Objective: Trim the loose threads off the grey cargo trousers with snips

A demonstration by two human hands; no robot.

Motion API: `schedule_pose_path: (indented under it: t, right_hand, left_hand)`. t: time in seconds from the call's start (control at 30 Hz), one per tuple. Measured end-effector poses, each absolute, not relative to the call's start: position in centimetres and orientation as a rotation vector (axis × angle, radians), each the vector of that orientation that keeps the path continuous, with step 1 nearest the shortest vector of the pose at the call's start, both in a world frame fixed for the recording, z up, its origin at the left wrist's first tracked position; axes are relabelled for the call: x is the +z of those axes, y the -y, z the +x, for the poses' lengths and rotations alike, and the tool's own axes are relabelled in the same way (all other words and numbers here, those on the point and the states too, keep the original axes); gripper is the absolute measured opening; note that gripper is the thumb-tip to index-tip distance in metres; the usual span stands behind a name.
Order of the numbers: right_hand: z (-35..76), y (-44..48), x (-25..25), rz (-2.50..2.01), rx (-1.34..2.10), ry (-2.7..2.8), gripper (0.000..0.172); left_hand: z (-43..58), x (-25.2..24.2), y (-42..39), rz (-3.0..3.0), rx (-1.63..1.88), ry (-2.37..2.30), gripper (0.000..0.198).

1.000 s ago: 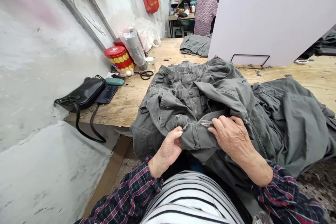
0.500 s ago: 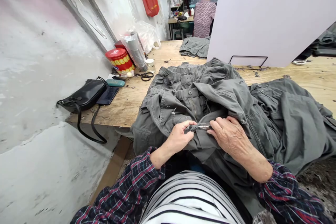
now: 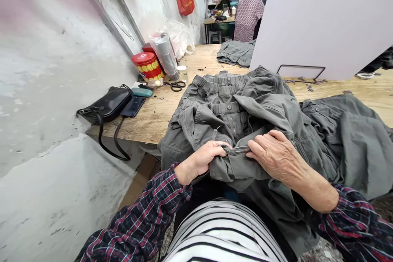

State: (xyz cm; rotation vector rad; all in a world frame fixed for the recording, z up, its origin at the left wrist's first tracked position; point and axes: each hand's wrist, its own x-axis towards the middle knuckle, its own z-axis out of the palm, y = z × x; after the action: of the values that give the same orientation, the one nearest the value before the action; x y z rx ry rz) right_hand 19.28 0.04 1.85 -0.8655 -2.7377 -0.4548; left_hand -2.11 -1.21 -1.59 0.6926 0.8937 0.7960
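Grey-green trousers (image 3: 229,120) lie heaped over the table's near edge, with an elastic waistband, a button and a zip showing. My left hand (image 3: 206,156) is closed in a pinch on a fold of their cloth. Closed round small thread snips (image 3: 241,148) is my right hand (image 3: 274,153); two thin metal blades stick out leftward from its fingers. The blade tips meet the cloth right at my left fingertips. The snips' handle is hidden inside my right hand.
Left on the wooden table (image 3: 147,125) are a black bag (image 3: 106,104), a phone (image 3: 132,107), black-handled scissors (image 3: 176,86) and a red tin (image 3: 147,65). A white board (image 3: 313,20) stands behind the trousers. Farther back, a person (image 3: 248,16) sits facing away.
The view has swung slightly left, so the table items appear farther right. Both hands keep their hold, and the cloth between them has been turned, with its lower fold lifted a little.
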Motion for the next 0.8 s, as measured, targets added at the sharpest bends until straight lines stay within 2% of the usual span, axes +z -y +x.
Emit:
schedule_pose_path:
  t: [0.33,0.43,0.6,0.8]
  right_hand:
    - [18.6,-0.2,2.0,-0.813,-0.461,2.804,0.02]
    - [18.1,-0.4,1.5,-0.781,-0.329,2.766,0.02]
    - [18.3,-1.0,1.1,-0.888,0.009,2.357,0.02]
    - [19.5,-0.4,1.2,-0.825,-0.238,2.628,0.02]
  left_hand:
    - [-2.2,-1.8,1.2,0.729,0.778,-0.87,0.027]
    - [-2.2,-1.8,1.2,0.74,0.774,-0.865,0.027]
    - [-2.3,-2.1,1.2,0.69,0.764,-0.887,0.028]
    - [-2.6,-2.0,0.9,0.66,0.788,-0.843,0.024]
